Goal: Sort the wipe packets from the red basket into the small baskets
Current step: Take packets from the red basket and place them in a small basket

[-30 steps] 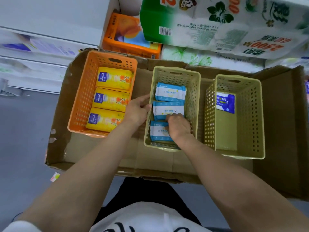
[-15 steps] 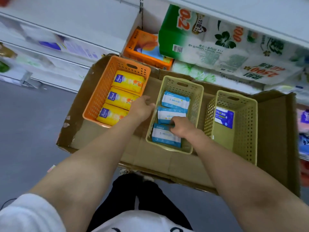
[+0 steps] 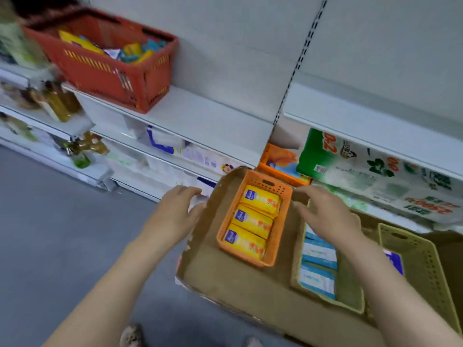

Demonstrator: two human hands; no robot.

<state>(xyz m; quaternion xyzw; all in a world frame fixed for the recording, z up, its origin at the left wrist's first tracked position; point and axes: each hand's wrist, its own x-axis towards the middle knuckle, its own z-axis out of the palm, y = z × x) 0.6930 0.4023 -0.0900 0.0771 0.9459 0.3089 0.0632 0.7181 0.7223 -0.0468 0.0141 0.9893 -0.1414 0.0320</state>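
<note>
A red basket (image 3: 105, 58) sits on a white shelf up and to the left, with a jumble of yellow and blue wipe packets (image 3: 130, 52) inside. Lower down, a shallow cardboard tray (image 3: 225, 284) holds the small baskets: an orange basket (image 3: 278, 236) with three yellow packets (image 3: 251, 222) in a row, a beige basket (image 3: 350, 294) with blue-and-white packets (image 3: 318, 269), and a second beige basket (image 3: 426, 266) at far right showing one dark blue packet (image 3: 394, 262).

The person's left hand (image 3: 175, 211) hangs beside the tray's left edge, the right hand (image 3: 325, 214) above the first beige basket. Both have loose, spread fingers and carry nothing.

This looks like a pause between placements, with sorting partly done. The next move likely calls for reaching up and left to the red basket and picking out one packet by colour.
</note>
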